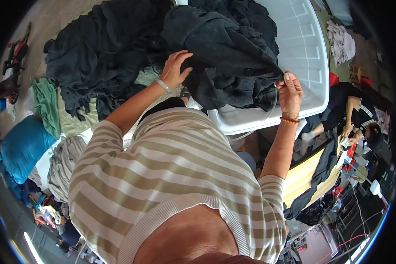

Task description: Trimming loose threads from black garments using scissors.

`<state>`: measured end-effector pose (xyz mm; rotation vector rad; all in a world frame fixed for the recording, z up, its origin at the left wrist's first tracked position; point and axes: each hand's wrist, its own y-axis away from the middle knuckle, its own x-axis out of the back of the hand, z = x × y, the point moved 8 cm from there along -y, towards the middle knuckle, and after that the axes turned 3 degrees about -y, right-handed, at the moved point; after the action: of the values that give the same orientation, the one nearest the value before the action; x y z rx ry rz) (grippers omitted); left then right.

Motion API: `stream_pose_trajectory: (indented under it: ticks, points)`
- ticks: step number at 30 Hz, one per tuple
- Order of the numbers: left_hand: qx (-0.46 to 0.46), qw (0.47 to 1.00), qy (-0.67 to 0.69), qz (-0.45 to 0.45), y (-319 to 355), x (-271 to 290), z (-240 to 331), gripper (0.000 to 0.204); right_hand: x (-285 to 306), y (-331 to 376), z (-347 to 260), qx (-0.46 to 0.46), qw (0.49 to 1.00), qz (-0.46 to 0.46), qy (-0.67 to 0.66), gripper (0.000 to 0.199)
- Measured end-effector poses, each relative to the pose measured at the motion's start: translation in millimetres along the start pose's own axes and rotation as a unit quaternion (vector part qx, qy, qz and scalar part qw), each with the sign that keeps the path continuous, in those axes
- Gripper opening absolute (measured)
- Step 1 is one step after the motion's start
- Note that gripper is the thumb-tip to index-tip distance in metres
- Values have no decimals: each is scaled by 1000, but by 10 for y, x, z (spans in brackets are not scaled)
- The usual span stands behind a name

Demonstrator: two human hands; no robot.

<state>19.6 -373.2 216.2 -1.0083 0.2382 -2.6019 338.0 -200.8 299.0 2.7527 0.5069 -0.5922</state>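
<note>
A black garment (pixel 237 48) lies bunched over the near side of a white plastic tub (pixel 301 39), with more dark cloth beneath it. At its right end, my right hand (pixel 290 90) pinches a corner of the fabric between thumb and fingers, pulling that edge taut. My left hand (pixel 175 70) is at the garment's left side, fingers and thumb apart, with no cloth visible between them. Whether its fingertips touch the fabric is hard to tell. A thin pale cord (pixel 273 108) hangs below my right hand and runs under the tub's rim.
A large heap of black clothes (pixel 105 48) spreads to the left of the tub. Farther left are a green cloth (pixel 45 103), a blue stuffed bundle (pixel 26 143) and grey fabric (pixel 66 165). On the right, another person (pixel 361 110) works beside a light wooden table (pixel 306 176).
</note>
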Motion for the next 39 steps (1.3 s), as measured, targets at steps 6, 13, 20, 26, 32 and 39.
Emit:
stream_pose_trajectory:
  ticks: [6,13,20,26,32,39]
  points:
    - [-69,993,-97,-20,-237,-110,244,37,-87,-26,-213,39,997,-9,-63,11]
    - [-26,957,140,-254,-346,-331,297,26,252,-68,-439,70,997,4,-39,13]
    - [81,896,125,-419,-106,-67,82,36,677,-31,-104,18,995,89,-45,12]
    - [-17,952,6,-306,-61,-217,107,29,-226,11,465,137,765,-120,617,25]
    - [9,976,-68,-208,-138,-620,537,31,-930,31,1005,149,747,-233,605,29]
    - [124,968,6,-217,-65,-893,437,25,-810,130,1349,48,762,-265,589,37]
